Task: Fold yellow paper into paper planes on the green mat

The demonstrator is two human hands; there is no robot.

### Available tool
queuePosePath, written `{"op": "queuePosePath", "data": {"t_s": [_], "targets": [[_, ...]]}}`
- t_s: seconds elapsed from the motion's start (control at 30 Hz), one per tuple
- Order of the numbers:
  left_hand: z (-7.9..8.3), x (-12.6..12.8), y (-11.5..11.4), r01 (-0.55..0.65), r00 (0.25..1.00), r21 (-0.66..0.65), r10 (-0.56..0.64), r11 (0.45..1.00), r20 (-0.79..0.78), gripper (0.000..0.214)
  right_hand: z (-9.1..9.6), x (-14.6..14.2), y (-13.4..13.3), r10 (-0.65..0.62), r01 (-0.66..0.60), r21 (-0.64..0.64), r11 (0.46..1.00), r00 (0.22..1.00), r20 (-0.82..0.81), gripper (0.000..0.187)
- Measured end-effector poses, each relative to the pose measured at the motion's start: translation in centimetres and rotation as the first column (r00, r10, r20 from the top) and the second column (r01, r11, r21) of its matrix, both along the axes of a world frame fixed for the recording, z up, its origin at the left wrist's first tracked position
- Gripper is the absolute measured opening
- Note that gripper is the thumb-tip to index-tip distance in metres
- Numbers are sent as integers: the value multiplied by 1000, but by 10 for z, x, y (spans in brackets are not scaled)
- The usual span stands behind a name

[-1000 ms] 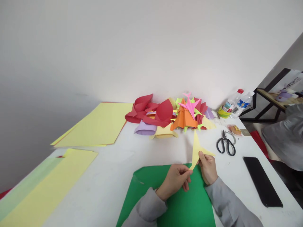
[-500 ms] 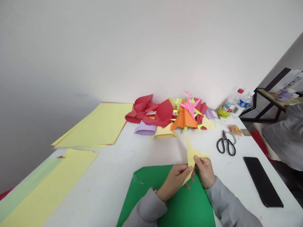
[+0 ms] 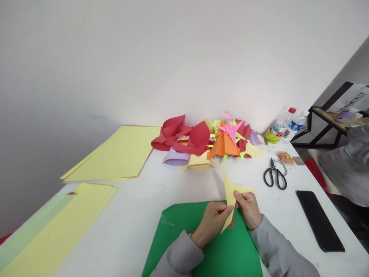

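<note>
Both hands hold a folded yellow paper shape (image 3: 230, 188) with a long point that aims up and to the left. My left hand (image 3: 211, 222) pinches its lower part and my right hand (image 3: 250, 209) pinches its right side. They hover over a green paper sheet (image 3: 219, 246) that lies on the white table (image 3: 138, 215) at the near edge.
A heap of folded paper pieces (image 3: 207, 142) in red, orange, pink and lilac lies at the back. Yellow sheets (image 3: 118, 154) lie at the left. Black scissors (image 3: 274, 176), a black phone (image 3: 319, 220) and two bottles (image 3: 288, 125) are at the right. Another person's grey sleeve (image 3: 346, 165) shows at far right.
The yellow paper shape has turned: its long point has swung from upright to leaning left, and it now sits lower between my hands.
</note>
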State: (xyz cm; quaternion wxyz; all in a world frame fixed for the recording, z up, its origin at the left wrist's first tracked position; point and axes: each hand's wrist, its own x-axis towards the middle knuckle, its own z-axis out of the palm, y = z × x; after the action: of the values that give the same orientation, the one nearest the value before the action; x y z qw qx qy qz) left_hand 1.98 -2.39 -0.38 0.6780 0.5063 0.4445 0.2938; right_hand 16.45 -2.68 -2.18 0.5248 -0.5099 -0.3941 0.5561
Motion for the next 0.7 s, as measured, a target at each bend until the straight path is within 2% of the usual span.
{"op": "queuePosePath", "data": {"t_s": [0.37,0.7], "targets": [[4,2,-2,20,996,-48,-15,999,90,57,10,-9,-7,148,-155,-53,987,982,-116,52],[4,4,-3,56,997,-58,-53,997,55,60,4,-5,-4,61,-65,-39,997,993,-98,53]]}}
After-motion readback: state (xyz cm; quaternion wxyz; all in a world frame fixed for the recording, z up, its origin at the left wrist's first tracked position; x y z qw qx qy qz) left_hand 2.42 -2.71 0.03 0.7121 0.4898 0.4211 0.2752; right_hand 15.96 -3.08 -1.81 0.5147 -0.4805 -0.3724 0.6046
